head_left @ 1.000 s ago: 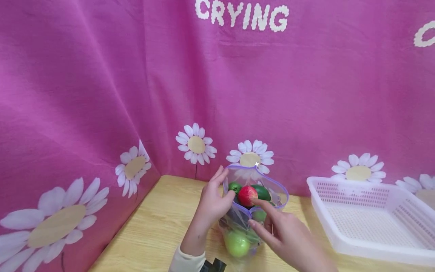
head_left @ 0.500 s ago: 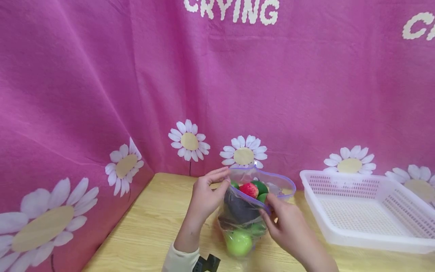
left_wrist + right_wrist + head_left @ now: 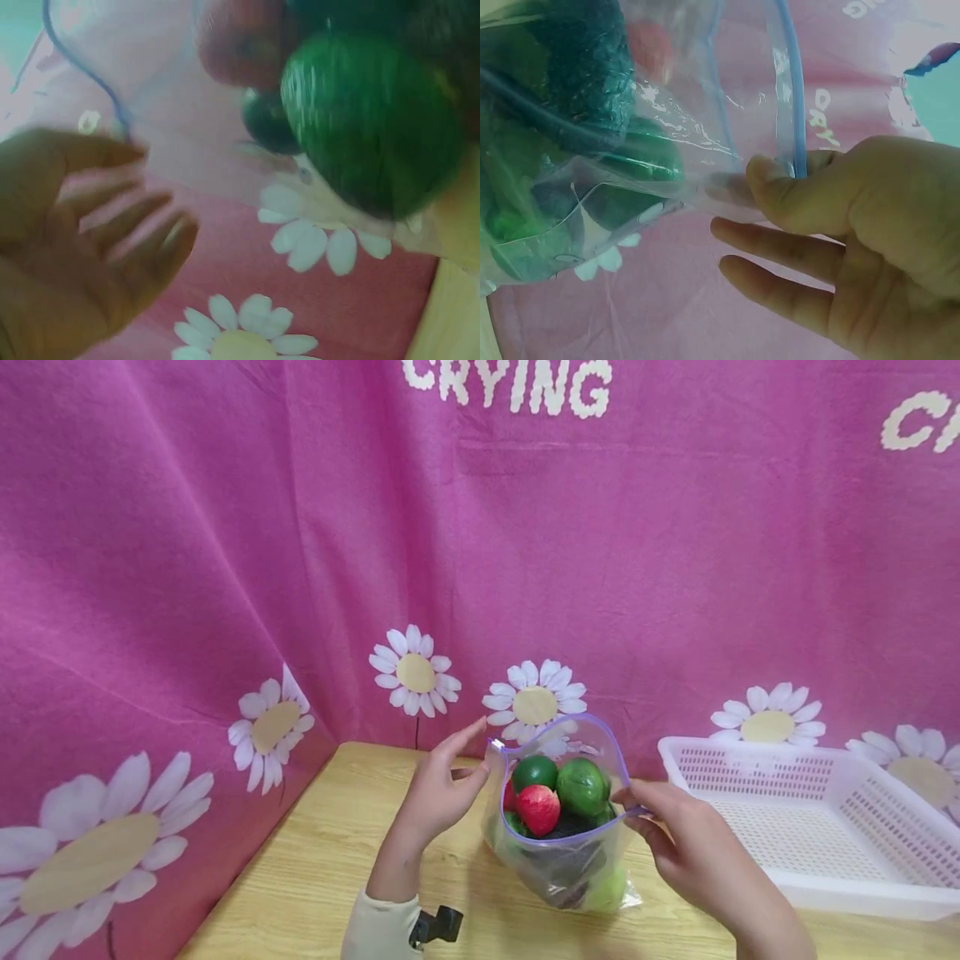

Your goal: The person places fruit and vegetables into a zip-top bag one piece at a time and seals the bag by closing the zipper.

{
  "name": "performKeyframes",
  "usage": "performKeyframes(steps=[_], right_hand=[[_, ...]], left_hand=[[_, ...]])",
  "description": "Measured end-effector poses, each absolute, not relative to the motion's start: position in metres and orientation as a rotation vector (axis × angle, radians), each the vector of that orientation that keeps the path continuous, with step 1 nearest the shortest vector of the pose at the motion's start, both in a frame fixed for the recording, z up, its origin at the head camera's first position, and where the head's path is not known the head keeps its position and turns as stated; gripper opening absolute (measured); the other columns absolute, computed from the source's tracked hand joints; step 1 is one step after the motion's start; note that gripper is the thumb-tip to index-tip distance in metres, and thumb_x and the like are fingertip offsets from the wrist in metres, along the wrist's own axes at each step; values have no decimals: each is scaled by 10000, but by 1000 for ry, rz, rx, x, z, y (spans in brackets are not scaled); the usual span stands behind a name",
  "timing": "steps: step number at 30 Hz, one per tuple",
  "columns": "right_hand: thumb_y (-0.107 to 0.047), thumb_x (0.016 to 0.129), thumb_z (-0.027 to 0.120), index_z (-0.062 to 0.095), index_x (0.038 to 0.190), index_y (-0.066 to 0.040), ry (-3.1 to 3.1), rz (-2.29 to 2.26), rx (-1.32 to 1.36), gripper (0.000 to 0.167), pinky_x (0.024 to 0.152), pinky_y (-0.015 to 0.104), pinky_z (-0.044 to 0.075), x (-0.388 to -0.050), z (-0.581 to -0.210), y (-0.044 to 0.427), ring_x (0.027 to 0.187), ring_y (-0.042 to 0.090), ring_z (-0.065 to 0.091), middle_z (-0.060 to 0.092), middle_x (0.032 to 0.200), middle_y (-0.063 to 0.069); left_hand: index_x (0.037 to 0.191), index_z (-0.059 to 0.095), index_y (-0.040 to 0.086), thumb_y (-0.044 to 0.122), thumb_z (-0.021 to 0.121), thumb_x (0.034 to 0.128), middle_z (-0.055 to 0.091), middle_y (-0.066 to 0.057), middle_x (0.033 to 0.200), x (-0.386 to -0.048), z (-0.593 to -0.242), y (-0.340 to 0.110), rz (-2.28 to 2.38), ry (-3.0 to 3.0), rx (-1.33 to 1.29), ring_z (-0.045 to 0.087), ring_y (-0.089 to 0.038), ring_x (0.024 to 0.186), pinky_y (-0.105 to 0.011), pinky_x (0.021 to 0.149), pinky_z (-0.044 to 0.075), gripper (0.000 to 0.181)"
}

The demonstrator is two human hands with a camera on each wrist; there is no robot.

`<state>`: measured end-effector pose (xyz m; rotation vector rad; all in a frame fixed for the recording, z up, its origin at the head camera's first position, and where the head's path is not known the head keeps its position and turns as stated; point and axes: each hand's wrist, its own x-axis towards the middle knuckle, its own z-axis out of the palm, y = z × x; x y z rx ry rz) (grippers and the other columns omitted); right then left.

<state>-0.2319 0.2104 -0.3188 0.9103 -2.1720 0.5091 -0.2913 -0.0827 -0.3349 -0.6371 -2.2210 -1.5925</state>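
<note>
A clear zip bag (image 3: 551,864) with a purple rim stands gaping on the table, filled with produce. Inside it are a red strawberry-like fruit (image 3: 538,810), round green pieces (image 3: 583,787), a dark lump and, low down, a pale green one (image 3: 604,889). My right hand (image 3: 686,831) pinches the rim's right end between thumb and index finger; the right wrist view shows its other fingers extended. At the left end, by the white slider (image 3: 497,744), my left hand (image 3: 442,789) hovers with fingers loosely spread. The left wrist view is blurred, but nothing shows in that hand's grip.
A white perforated plastic basket (image 3: 795,827) stands to the right of the bag. Pink cloth (image 3: 637,552) printed with daisies hangs behind and along the left side of the wooden table (image 3: 322,860).
The bag has turned, its slider shifting from the back to the left. My right hand has moved right with the rim; my left hand has come off it. The mouth gapes wider.
</note>
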Motion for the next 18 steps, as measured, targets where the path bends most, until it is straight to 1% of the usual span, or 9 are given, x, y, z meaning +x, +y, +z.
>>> performKeyframes(steps=[1, 2, 3, 6, 8, 10, 13, 16, 18], right_hand=[[110, 713, 812, 701, 998, -152, -2160, 510, 920, 403, 794, 129, 515, -232, -318, 212, 846, 104, 677, 712, 941, -84], [114, 705, 815, 702, 1000, -148, -2152, 511, 929, 410, 816, 112, 502, -233, -318, 214, 855, 113, 684, 714, 943, -78], [121, 699, 814, 702, 1004, -146, -2148, 515, 939, 421, 838, 104, 497, -233, -318, 215, 867, 122, 691, 718, 946, -73], [133, 714, 797, 694, 1001, -143, -2147, 549, 966, 411, 840, 103, 504, -236, -318, 215, 871, 123, 702, 727, 946, -63], [135, 734, 783, 683, 985, -145, -2153, 566, 955, 389, 785, 104, 511, -238, -318, 217, 827, 90, 684, 728, 927, -69], [136, 755, 767, 674, 964, -149, -2157, 577, 909, 365, 705, 99, 501, -240, -319, 221, 763, 41, 644, 729, 898, -74], [180, 737, 738, 676, 942, -133, -2147, 593, 808, 379, 638, 85, 490, -242, -318, 232, 713, -23, 605, 723, 826, -71], [218, 719, 706, 703, 960, -96, -2116, 641, 721, 396, 622, 82, 498, -241, -315, 243, 690, -57, 627, 728, 773, -33], [228, 721, 690, 721, 1029, -68, -2090, 687, 674, 428, 581, 90, 480, -239, -313, 248, 699, -99, 636, 745, 760, 15]], left_hand=[[1442, 574, 87, 43, 654, 957, 596, -93, 1429, -293, -337, -83, -1579, -2255, -711, 574, -277, 1268, -433, 949, 573, 494], [1444, 574, 94, 58, 667, 956, 604, -81, 1420, -293, -338, -83, -1578, -2279, -781, 575, -270, 1273, -432, 968, 564, 498], [1415, 607, 103, 81, 681, 955, 637, -63, 1376, -294, -338, -83, -1582, -2300, -834, 598, -254, 1240, -427, 973, 561, 466], [1216, 741, 113, 143, 721, 940, 747, 3, 1127, -294, -338, -83, -1558, -2305, -891, 685, -178, 1060, -368, 933, 573, 279], [1076, 785, 113, 152, 744, 921, 770, 26, 976, -294, -339, -83, -1507, -2258, -848, 714, -141, 955, -319, 877, 583, 166], [978, 800, 103, 131, 755, 903, 771, 31, 897, -295, -339, -83, -1471, -2188, -760, 717, -121, 877, -274, 799, 580, 91], [943, 802, 88, 114, 766, 885, 775, 15, 865, -297, -340, -86, -1448, -2097, -624, 722, -117, 837, -247, 726, 560, 74], [957, 804, 65, 111, 766, 883, 778, -15, 868, -299, -340, -89, -1496, -2065, -569, 729, -126, 837, -258, 734, 575, 94], [977, 804, 50, 105, 763, 885, 781, -36, 884, -299, -339, -91, -1532, -2066, -566, 725, -125, 843, -275, 784, 591, 115]])
